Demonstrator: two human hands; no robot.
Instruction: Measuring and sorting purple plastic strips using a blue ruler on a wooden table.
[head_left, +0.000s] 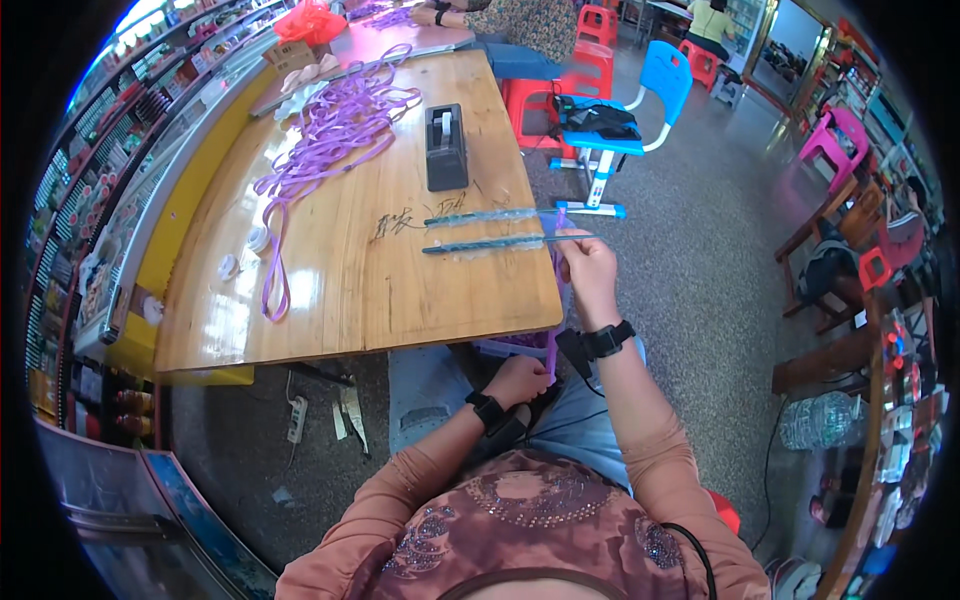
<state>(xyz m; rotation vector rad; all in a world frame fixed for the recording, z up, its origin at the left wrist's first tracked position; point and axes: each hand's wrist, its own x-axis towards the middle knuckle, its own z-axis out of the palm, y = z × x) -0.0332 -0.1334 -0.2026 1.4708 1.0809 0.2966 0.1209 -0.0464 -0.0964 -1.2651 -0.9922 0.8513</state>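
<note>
Two thin dark rods, a nearer one (470, 246) and a farther one (470, 217), lie side by side under clear tape, their tips jutting past the table's right edge. A purple ribbon (552, 345) runs down from those tips beside the table. My right hand (590, 275) is closed at the rod tips, its fingers pinching the ribbon there. Lower, in front of the table edge, my left hand (520, 380) grips the same ribbon. Below the tabletop, a container (500, 348) with purple material in it is partly hidden.
On the wooden table (350, 300) lie a long heap of purple ribbon (340, 120) and a black tape dispenser (446, 150). A blue chair (610, 130) and red stools (535, 110) stand beyond the right edge. Another person (520, 25) sits at the far end. Shelves line the left.
</note>
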